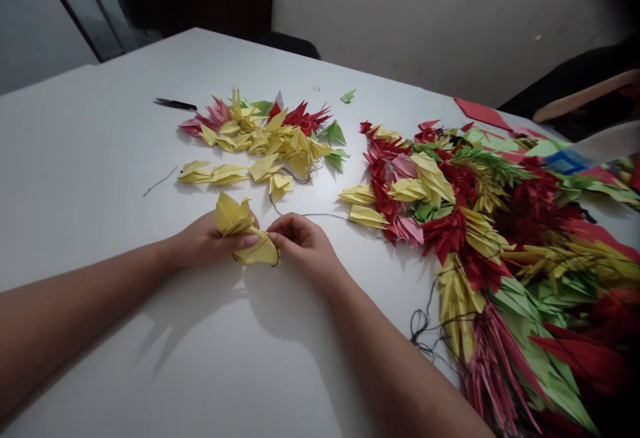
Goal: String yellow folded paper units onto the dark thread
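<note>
Examining the yellow folded paper (233, 218) first: it sits in the fingers of the left hand (207, 243), raised above the white table (165, 351), with the left thumb pressed along its near face. Its long axis runs aslant, from above the left thumb down to the right, towards the fingertips of the right hand (307, 248). The left hand is the nearer, being in direct contact. The right thumb and forefinger are pinched together at the paper's right side; what lies between them is too small to tell.

Materials noted: the held paper is thin, matt and crisply creased, flaring into pointed petals above the left thumb, with a dark line along its lower edge. Dark thread (325, 215), slack and fine, lies beyond the right fingertips and leads rightward to the large paper heap (445, 225), a layered mass of red, yellow, green and pink spikes. Directly beyond both hands lies a smaller paper pile (280, 141), mostly yellow, with sharp tips. Farther off, beyond the left fingers, rests a slim dark tool (175, 104), type not determinable.
</note>
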Demonstrator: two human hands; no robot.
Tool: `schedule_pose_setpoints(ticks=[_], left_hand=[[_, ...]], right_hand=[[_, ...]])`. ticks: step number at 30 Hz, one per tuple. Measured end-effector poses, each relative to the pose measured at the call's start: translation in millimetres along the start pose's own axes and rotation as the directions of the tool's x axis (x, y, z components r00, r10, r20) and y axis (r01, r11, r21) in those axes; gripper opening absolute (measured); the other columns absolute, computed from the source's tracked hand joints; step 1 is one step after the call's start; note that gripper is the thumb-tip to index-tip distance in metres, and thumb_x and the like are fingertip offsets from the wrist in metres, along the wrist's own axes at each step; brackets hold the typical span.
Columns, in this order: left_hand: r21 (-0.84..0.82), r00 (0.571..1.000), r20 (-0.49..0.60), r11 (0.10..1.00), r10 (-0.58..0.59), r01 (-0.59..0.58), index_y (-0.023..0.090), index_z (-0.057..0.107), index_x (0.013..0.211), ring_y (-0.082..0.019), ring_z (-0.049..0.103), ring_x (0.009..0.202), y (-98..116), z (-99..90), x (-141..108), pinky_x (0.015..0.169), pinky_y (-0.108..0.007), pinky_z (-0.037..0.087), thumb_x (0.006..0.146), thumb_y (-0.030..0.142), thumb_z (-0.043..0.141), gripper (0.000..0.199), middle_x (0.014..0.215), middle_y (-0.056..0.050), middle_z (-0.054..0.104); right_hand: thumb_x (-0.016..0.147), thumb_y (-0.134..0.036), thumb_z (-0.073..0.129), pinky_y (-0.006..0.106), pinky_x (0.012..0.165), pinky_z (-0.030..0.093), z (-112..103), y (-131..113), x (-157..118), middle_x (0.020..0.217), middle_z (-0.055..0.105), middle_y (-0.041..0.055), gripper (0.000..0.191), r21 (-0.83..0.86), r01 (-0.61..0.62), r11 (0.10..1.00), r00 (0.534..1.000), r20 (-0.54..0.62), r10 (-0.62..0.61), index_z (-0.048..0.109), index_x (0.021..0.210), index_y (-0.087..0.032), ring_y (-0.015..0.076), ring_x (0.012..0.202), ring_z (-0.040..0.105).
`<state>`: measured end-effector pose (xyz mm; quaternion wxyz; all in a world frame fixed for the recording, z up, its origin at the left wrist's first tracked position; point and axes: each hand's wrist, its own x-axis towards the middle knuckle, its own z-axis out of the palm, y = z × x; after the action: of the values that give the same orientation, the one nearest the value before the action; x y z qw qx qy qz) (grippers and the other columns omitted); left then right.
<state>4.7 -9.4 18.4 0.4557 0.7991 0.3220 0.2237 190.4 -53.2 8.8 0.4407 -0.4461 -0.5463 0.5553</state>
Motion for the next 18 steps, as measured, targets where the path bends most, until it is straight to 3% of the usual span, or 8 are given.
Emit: schedule_pose_setpoints(ticks=[4,10,15,18], left_hand=[[-0.015,0.998,-0.057,1.000,0.019,-0.020,0.017,0.050,0.074,-0.009,0.046,0.051,0.7,0.1,0.0,0.049,-0.019,0.036,0.080,0.036,0.049,0.020,0.060,0.003,0.049],[-0.116,0.984,-0.161,0.991,-0.080,0.061,0.016,0.050,0.078,-0.009,0.045,0.055,5.0,0.8,-2.6,0.050,-0.020,0.036,0.080,0.033,0.050,0.016,0.063,0.003,0.048],[-0.219,0.973,-0.211,0.975,-0.095,0.048,0.016,0.050,0.074,-0.009,0.043,0.056,7.4,0.1,-0.4,0.050,-0.020,0.034,0.080,0.032,0.050,0.017,0.063,0.003,0.046],[-0.300,0.964,-0.232,0.952,-0.131,0.057,0.016,0.051,0.075,-0.008,0.041,0.056,5.8,0.4,0.5,0.051,-0.020,0.034,0.082,0.032,0.051,0.017,0.063,0.004,0.046]], right_hand=[[0.075,-0.041,0.057,0.021,0.052,0.033,0.1,-1.3,-1.6,0.060,0.046,-0.0046,0.025,0.022,0.025,0.999,0.998,-0.050,-0.024,0.050,0.071,-0.018,0.0072,0.054,0.040],[0.068,-0.038,0.067,0.020,0.050,0.031,1.6,1.4,-3.2,0.065,0.046,-0.0047,0.028,-0.053,0.054,0.997,0.998,0.025,-0.052,0.053,0.082,-0.018,0.0063,0.054,0.038],[0.075,-0.041,0.058,0.020,0.050,0.033,-0.2,2.6,-0.7,0.061,0.052,-0.0034,0.024,-0.029,-0.021,0.999,0.998,0.051,0.022,0.056,0.080,-0.017,0.0067,0.052,0.042],[0.079,-0.042,0.051,0.020,0.046,0.029,-0.9,0.8,0.5,0.050,0.046,-0.0061,0.026,0.007,-0.054,0.999,0.998,0.016,0.053,0.056,0.081,-0.017,0.0059,0.045,0.037]])
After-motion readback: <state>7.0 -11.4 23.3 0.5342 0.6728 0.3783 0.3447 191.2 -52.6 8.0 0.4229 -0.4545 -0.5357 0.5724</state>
